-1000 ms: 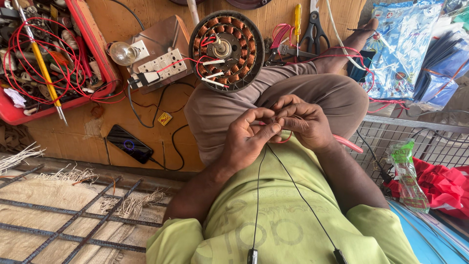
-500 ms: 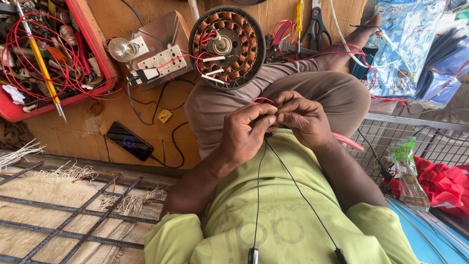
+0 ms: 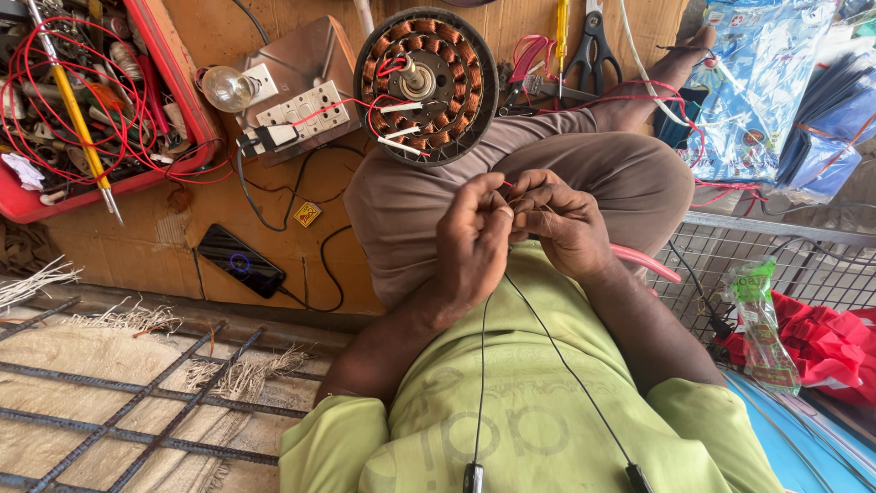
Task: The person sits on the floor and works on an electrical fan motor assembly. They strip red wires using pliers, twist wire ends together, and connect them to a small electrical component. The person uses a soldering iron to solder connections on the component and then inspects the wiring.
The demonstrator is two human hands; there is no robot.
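Copper coils ring the round motor winding (image 3: 426, 84) that leans against our knee, just above our hands. Room to move is tight: a red tray (image 3: 187, 110) of tangled wire sits at the left, a socket board (image 3: 301, 108) with a bulb (image 3: 226, 88) lies between tray and winding, scissors (image 3: 593, 41) and pliers lie along the top edge, and a wire mesh rack (image 3: 776, 251) closes the right side. Since half a second ago our hands have stayed together over the lap and the winding has not shifted. Our left hand (image 3: 470, 242) and right hand (image 3: 561, 224) touch, each grip narrow, fingertips pinched on a thin red wire (image 3: 505, 185) that we can barely make out between them. Red leads run from the winding's dark rim toward the socket board.
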